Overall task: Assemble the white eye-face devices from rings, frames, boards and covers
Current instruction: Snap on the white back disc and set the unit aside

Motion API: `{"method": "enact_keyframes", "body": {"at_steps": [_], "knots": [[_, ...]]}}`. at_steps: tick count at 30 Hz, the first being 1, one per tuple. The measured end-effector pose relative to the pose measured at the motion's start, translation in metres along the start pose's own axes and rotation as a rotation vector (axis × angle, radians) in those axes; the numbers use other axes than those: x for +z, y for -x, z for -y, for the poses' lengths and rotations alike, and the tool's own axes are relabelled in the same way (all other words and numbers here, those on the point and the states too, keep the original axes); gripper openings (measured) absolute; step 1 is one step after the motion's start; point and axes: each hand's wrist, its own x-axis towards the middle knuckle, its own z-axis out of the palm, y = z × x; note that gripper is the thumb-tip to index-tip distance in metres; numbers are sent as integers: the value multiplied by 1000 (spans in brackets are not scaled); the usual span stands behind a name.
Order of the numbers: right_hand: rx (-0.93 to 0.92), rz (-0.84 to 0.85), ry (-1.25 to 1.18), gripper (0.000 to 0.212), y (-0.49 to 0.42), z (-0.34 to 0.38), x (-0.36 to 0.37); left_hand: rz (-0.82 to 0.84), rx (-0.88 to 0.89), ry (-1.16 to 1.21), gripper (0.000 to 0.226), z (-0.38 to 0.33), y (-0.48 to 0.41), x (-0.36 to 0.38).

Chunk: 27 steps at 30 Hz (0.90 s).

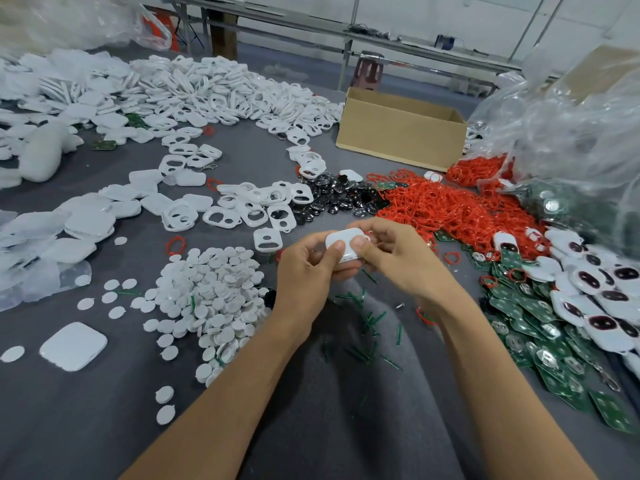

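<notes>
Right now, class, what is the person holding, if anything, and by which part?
One white device, between both hands: the left hand grips its left end, the right hand its right end, both thumbs on its top face.

– Where's the piece being built?
– Centre of frame: a white rounded-square plastic device, smooth side up, pinched between the left hand and the right hand.
– And the parts?
– Thin red rings heaped right of centre, white cut-out frames above centre, green circuit boards lower right, plain white covers at left.
</notes>
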Motion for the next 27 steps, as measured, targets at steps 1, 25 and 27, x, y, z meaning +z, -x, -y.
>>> {"method": "enact_keyframes", "body": {"at_steps": [1,25,27], "knots": [[6,26,63,11,0,-2,-1,25,-19,-44,15,1,1,0],[340,35,-648,9,1,-2,14,72,38,-83,27,0,0,1],[333,80,-702,7,0,-1,10,104,69,-56,35,-2,0,0]]}}
